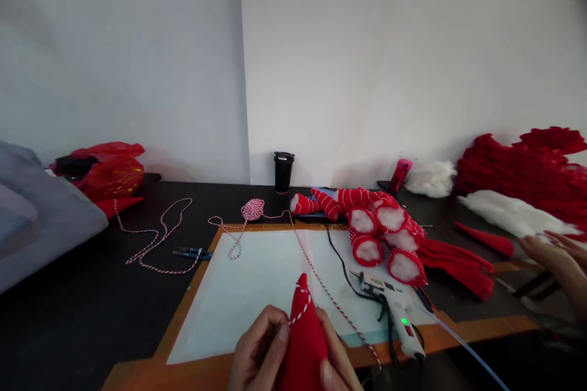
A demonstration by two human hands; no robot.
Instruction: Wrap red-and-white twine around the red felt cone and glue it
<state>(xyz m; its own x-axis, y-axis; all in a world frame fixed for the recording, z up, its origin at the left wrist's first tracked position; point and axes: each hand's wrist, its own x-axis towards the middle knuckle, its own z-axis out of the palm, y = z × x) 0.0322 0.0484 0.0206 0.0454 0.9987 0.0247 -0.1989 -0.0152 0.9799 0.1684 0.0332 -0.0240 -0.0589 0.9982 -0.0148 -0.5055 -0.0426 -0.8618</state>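
A red fabric cone [303,348] points upward at the bottom centre, with red-and-white twine [299,314] wound around its tip. My left hand [261,348] is closed at the cone's left side, thumb and forefinger pinching the twine where it crosses the cone. Around the right side, my right hand [337,357] grips the cone. A long strand of the twine runs from a small ball of twine [252,209] across the white sheet to the right of my hands. The lower part of the cone is out of frame.
Right of the sheet [238,281] lies a glue gun [392,305] with a green light and cord. Stuffed red cones [367,250] pile behind it. Blue snips [192,253] lie left; a black cup [284,172] stands behind. Another person's hands [557,263] work near white stuffing [513,212].
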